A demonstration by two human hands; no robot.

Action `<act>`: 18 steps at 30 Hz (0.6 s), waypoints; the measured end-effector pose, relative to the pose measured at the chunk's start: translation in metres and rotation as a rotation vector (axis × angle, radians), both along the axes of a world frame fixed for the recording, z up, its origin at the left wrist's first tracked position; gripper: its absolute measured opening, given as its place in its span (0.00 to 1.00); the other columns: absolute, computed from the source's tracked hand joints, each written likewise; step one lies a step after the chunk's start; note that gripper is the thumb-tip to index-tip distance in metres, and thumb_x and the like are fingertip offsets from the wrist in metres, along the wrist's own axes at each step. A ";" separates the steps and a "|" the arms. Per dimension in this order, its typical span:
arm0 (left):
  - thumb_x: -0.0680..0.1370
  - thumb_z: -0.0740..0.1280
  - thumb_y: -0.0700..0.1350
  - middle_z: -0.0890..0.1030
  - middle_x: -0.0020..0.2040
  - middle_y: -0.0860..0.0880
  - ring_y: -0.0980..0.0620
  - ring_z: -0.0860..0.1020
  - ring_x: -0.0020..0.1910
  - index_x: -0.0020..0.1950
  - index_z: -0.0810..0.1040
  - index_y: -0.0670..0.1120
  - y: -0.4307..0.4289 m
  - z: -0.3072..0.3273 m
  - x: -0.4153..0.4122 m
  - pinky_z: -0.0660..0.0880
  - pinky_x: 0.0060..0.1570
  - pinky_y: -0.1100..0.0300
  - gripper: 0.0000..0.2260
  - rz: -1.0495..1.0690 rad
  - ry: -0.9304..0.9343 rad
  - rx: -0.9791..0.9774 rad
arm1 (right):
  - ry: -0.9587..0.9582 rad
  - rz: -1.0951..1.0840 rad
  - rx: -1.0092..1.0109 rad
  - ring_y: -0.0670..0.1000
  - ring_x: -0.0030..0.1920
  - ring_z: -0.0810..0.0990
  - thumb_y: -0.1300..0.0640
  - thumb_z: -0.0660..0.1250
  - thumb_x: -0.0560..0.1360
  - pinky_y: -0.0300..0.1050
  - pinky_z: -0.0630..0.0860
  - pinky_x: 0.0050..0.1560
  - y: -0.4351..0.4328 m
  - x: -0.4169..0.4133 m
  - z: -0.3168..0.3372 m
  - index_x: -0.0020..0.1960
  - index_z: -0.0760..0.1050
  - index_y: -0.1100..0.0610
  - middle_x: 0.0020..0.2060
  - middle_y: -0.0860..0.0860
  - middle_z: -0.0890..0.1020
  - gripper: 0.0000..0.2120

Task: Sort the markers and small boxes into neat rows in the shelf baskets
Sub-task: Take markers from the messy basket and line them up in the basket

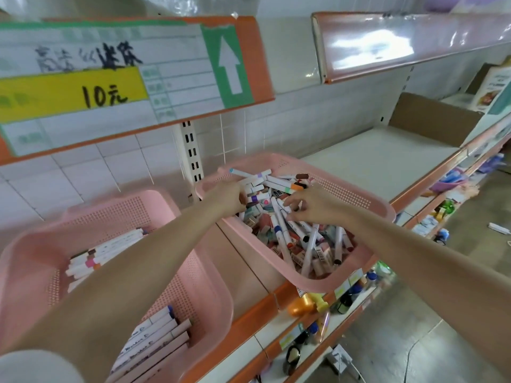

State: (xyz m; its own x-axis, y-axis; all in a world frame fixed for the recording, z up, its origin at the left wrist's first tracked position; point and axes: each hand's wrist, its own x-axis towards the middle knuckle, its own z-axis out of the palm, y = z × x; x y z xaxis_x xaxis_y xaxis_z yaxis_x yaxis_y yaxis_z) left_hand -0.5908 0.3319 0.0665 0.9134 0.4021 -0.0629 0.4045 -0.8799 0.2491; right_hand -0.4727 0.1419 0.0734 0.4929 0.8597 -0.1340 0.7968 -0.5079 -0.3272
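The shelf (373,161) holds two pink baskets: the near left basket (110,214) has neat markers (154,346) in rows, and the far right basket (345,194) is full of mixed-up markers (312,241) and small boxes (264,221). Both hands are in the right basket, a little apart; the left hand (228,196) curls round some mixed-up markers, and I cannot tell if the right hand (315,203) holds anything.

A shop aisle: handwritten price sign (83,81), tiered goods shelves (373,161), stocked pink baskets (345,189).
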 end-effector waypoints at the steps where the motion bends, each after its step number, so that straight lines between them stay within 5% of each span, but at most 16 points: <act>1: 0.75 0.69 0.43 0.82 0.53 0.51 0.53 0.78 0.50 0.54 0.82 0.47 0.001 -0.002 0.001 0.70 0.45 0.63 0.08 0.006 -0.002 -0.010 | -0.054 0.011 -0.050 0.47 0.55 0.77 0.42 0.67 0.73 0.54 0.60 0.71 0.003 0.000 -0.001 0.64 0.74 0.47 0.54 0.45 0.80 0.21; 4: 0.76 0.68 0.42 0.80 0.47 0.52 0.56 0.73 0.42 0.51 0.81 0.47 0.001 -0.004 0.001 0.65 0.35 0.66 0.05 0.013 -0.035 0.015 | -0.087 0.046 -0.100 0.44 0.57 0.75 0.37 0.64 0.74 0.47 0.54 0.69 0.008 -0.004 0.001 0.59 0.77 0.45 0.56 0.43 0.78 0.19; 6: 0.76 0.67 0.43 0.76 0.44 0.52 0.56 0.70 0.38 0.52 0.77 0.45 0.002 -0.004 0.003 0.60 0.30 0.65 0.05 0.027 -0.069 0.043 | -0.036 0.063 -0.122 0.43 0.52 0.73 0.37 0.63 0.74 0.39 0.58 0.57 0.012 -0.007 0.003 0.59 0.77 0.49 0.54 0.44 0.78 0.21; 12: 0.75 0.68 0.46 0.78 0.54 0.51 0.52 0.74 0.47 0.58 0.76 0.50 0.005 -0.004 0.009 0.69 0.38 0.59 0.12 0.013 0.049 0.102 | 0.092 -0.024 -0.115 0.49 0.33 0.74 0.41 0.68 0.70 0.42 0.73 0.40 0.028 -0.007 -0.007 0.43 0.80 0.61 0.32 0.51 0.75 0.22; 15: 0.75 0.68 0.47 0.78 0.53 0.51 0.52 0.73 0.47 0.54 0.77 0.50 0.006 -0.007 0.012 0.67 0.35 0.59 0.08 0.031 0.042 0.122 | 0.165 -0.016 -0.089 0.46 0.23 0.62 0.49 0.70 0.70 0.40 0.65 0.30 0.026 -0.009 -0.005 0.25 0.69 0.57 0.22 0.47 0.63 0.20; 18: 0.77 0.66 0.48 0.79 0.54 0.49 0.52 0.74 0.46 0.55 0.77 0.49 0.006 -0.009 0.014 0.71 0.40 0.58 0.08 0.012 -0.052 0.080 | 0.216 0.002 -0.073 0.46 0.22 0.57 0.54 0.69 0.70 0.39 0.60 0.28 0.020 -0.011 0.001 0.24 0.61 0.56 0.22 0.48 0.59 0.21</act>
